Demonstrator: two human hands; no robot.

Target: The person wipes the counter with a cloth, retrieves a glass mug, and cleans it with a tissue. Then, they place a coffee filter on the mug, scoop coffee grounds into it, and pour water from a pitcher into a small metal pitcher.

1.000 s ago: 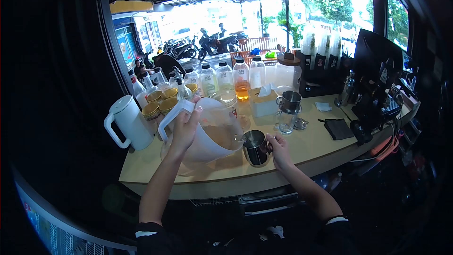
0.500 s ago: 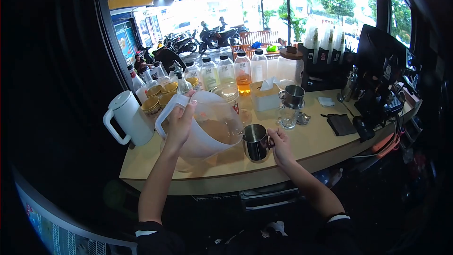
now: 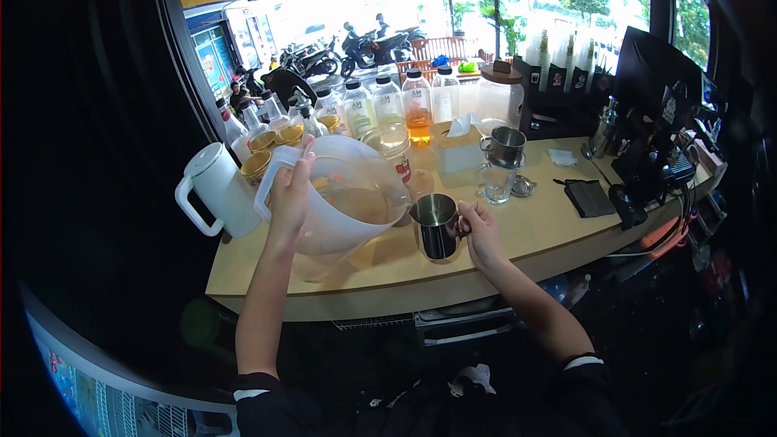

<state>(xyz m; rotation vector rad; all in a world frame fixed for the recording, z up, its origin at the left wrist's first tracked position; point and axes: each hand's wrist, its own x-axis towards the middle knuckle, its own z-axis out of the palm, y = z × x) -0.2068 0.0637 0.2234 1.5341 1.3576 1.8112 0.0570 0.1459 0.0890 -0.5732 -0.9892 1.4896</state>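
Note:
My left hand [image 3: 291,193] is wrapped round the handle of a large translucent plastic pitcher [image 3: 344,231], tilted to the right, with some brownish liquid inside. Just right of its rim is a shiny metal jug [image 3: 438,231], upright. My right hand [image 3: 480,231] grips that jug's handle. The pitcher's rim and the jug appear slightly apart. Behind the jug, a metal filter cup [image 3: 507,146] sits on a clear glass [image 3: 498,181].
A white lidded jug [image 3: 220,188] stands at the left of the wooden counter [image 3: 364,291]. Several bottles [image 3: 418,109] line the back, near a tissue box [image 3: 458,148] and a wooden-lidded jar [image 3: 499,99]. A dark cloth [image 3: 588,197] lies at the right.
The pitcher has tipped back a little and moved left, its rim now apart from the metal jug. The camera view has shifted slightly. Both hands keep their hold.

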